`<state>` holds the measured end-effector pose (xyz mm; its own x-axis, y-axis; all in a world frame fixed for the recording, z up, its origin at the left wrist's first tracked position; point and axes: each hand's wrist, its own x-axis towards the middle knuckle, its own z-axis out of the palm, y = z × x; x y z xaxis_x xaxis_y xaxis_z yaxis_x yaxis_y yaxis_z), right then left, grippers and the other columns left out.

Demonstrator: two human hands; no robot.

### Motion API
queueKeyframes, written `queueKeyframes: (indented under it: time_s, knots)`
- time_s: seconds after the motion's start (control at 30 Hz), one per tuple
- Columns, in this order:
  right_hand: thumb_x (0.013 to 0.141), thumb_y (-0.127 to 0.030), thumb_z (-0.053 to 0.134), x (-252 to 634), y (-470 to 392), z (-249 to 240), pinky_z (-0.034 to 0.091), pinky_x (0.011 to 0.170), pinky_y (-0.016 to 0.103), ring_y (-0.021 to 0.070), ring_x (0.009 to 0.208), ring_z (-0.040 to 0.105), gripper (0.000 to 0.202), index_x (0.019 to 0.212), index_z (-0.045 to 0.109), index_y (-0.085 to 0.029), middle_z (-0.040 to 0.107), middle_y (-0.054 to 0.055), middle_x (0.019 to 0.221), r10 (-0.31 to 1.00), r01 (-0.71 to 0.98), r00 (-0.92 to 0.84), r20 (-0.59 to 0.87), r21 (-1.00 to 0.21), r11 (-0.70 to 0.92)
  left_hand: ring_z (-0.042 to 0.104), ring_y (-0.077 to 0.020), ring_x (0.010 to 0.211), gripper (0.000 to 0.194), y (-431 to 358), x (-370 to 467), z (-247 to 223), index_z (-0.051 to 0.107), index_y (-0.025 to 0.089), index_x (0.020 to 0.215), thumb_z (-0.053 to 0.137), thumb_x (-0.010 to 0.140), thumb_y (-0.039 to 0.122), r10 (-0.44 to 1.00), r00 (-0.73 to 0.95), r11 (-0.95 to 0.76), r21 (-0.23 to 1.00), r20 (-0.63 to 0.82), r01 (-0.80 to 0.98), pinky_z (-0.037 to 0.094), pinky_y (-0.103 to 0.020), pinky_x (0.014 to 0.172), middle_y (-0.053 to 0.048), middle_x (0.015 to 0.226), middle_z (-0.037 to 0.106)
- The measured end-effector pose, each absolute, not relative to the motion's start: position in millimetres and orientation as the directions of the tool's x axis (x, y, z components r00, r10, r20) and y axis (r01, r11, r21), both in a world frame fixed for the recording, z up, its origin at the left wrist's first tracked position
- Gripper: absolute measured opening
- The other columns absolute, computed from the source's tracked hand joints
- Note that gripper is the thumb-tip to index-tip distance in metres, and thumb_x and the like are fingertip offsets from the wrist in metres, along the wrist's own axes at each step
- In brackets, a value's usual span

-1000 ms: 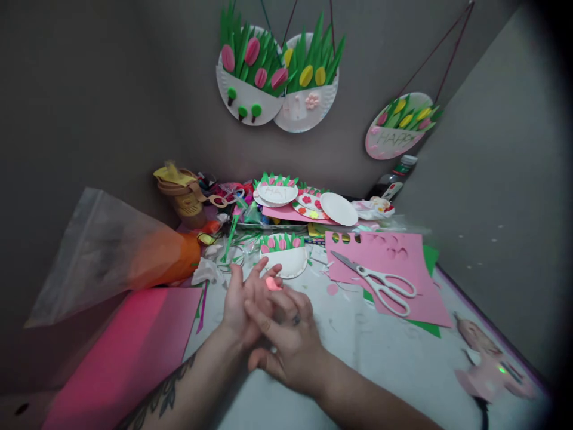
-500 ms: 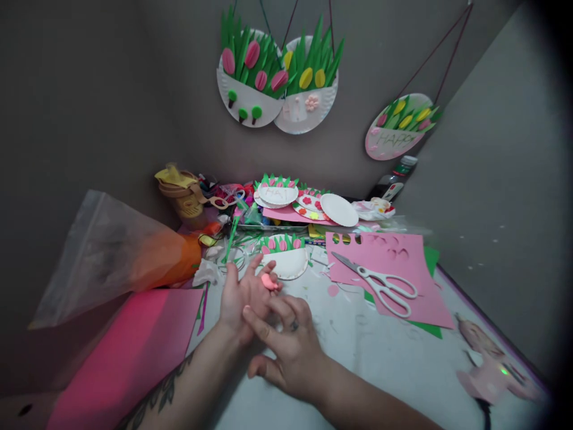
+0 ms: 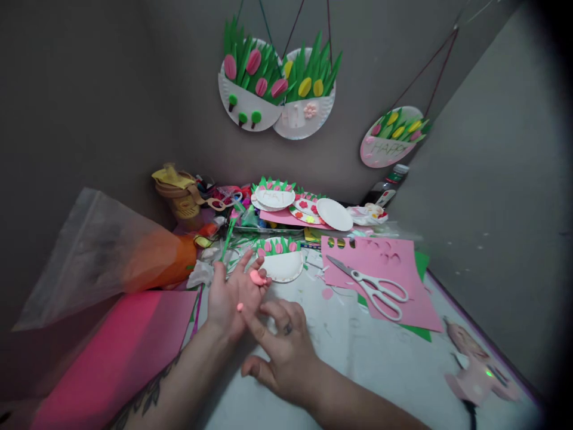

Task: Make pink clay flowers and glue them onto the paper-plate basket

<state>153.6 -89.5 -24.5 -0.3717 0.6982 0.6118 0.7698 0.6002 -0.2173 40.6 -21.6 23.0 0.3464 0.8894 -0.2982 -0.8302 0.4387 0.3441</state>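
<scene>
My left hand (image 3: 233, 304) lies palm up above the white table, fingers spread. A larger lump of pink clay (image 3: 257, 277) rests at its fingers, and a small pink ball (image 3: 240, 307) sits on the palm. Over the palm's right side is my right hand (image 3: 282, 340), its index fingertip close beside the small ball, thumb apart, the other fingers bent, nothing held in it. Just beyond both hands lies a half-plate pocket with pink tulips and green leaves (image 3: 282, 264).
White-handled scissors (image 3: 380, 291) lie on pink paper (image 3: 403, 263) at right. A glue gun (image 3: 474, 370) is at the right edge, a plastic bag with orange contents (image 3: 156, 260) at left. Decorated plates (image 3: 250, 104) hang on the wall.
The small pink ball now shows on my left palm, where my right fingertip covered it before. The view has shifted slightly; the larger lump still rests at my left fingers.
</scene>
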Motion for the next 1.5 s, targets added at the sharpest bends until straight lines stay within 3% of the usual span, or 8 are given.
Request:
queueKeyframes:
  time_s: [0.17,0.3,0.43,0.87,1.0,1.13,1.37,1.5]
  knots:
    - [0.088,-0.064,0.04,151.9,-90.0,-23.9,0.036,0.091,0.045,0.0296,0.11,0.042,0.064,0.14,0.042,-0.027,0.049,0.012,0.124,0.726,0.785,-0.315,0.611,-0.262,0.562,0.058,-0.0183,0.07,0.06,-22.6,42.2,22.8,0.052,0.017,0.113,0.022,0.089,0.063,0.842,0.426,0.528,0.345,-0.33,-0.776,0.051,-0.034,0.06,-0.011,0.096,0.057]
    - [0.091,-0.063,0.036,152.3,-91.0,-23.8,0.036,0.089,0.043,0.0269,0.104,0.044,0.063,0.14,0.043,-0.024,0.052,0.011,0.116,0.683,0.732,-0.365,0.633,-0.258,0.631,0.058,-0.0176,0.069,0.061,-22.0,41.4,23.2,0.053,0.017,0.111,0.021,0.088,0.064,0.887,0.351,0.446,0.36,-0.298,-0.82,0.052,-0.034,0.063,-0.01,0.094,0.057]
    - [0.093,-0.061,0.03,153.3,-90.7,-23.9,0.035,0.09,0.046,0.03,0.11,0.041,0.062,0.139,0.044,-0.021,0.047,0.015,0.122,0.716,0.758,-0.329,0.616,-0.28,0.589,0.058,-0.0184,0.07,0.06,-22.0,40.4,23.5,0.052,0.017,0.112,0.022,0.089,0.063,0.843,0.421,0.525,0.344,-0.334,-0.779,0.051,-0.032,0.059,-0.01,0.094,0.058]
    - [0.093,-0.059,0.034,153.8,-90.6,-20.7,0.038,0.085,0.045,0.0278,0.1,0.046,0.062,0.139,0.043,-0.02,0.053,0.012,0.109,0.702,0.699,-0.37,0.608,-0.315,0.642,0.057,-0.0178,0.071,0.06,-19.4,39.0,21.6,0.052,0.016,0.108,0.022,0.088,0.064,0.883,0.358,0.451,0.339,-0.302,-0.826,0.052,-0.034,0.064,-0.01,0.094,0.057]
    - [0.095,-0.039,0.042,157.0,-86.1,-22.4,0.041,0.087,0.045,0.0265,0.1,0.047,0.045,0.134,0.049,-0.018,0.057,0.011,0.104,0.737,0.642,-0.288,0.611,-0.448,0.622,0.057,-0.0191,0.07,0.063,-24.2,43.7,21.2,0.05,0.017,0.113,0.019,0.087,0.066,0.831,0.449,0.547,0.337,-0.329,-0.766,0.052,-0.038,0.065,-0.009,0.093,0.056]
    - [0.092,-0.018,0.05,159.1,-82.8,-22.6,0.047,0.082,0.036,0.0196,0.089,0.054,0.033,0.124,0.058,-0.024,0.06,0.006,0.09,0.768,0.478,-0.152,0.622,-0.634,0.608,0.057,-0.0177,0.073,0.064,-33.9,46.8,29.8,0.048,0.02,0.121,0.018,0.088,0.066,0.878,0.405,0.477,0.407,-0.256,-0.779,0.051,-0.036,0.07,-0.007,0.095,0.055]
    - [0.086,-0.015,0.062,155.0,-85.2,-15.5,0.05,0.07,0.027,0.0153,0.079,0.06,0.019,0.103,0.068,-0.022,0.064,0.004,0.084,0.795,0.312,-0.025,0.606,-0.751,0.582,0.055,-0.0132,0.076,0.063,-39.7,52.2,38.9,0.049,0.022,0.118,0.016,0.088,0.067,0.946,0.266,0.325,0.551,-0.186,-0.769,0.048,-0.027,0.074,-0.005,0.101,0.053]
    - [0.086,-0.015,0.063,173.2,-79.7,-10.4,0.049,0.068,0.026,0.0142,0.075,0.06,0.016,0.099,0.068,-0.023,0.064,0.002,0.082,0.799,0.39,0.05,0.6,-0.748,0.537,0.05,-0.0115,0.075,0.049,-23.7,34.4,36.5,0.049,0.022,0.113,0.032,0.089,0.061,0.976,0.18,0.2,0.828,-0.121,-0.523,0.045,-0.026,0.076,-0.003,0.098,0.053]
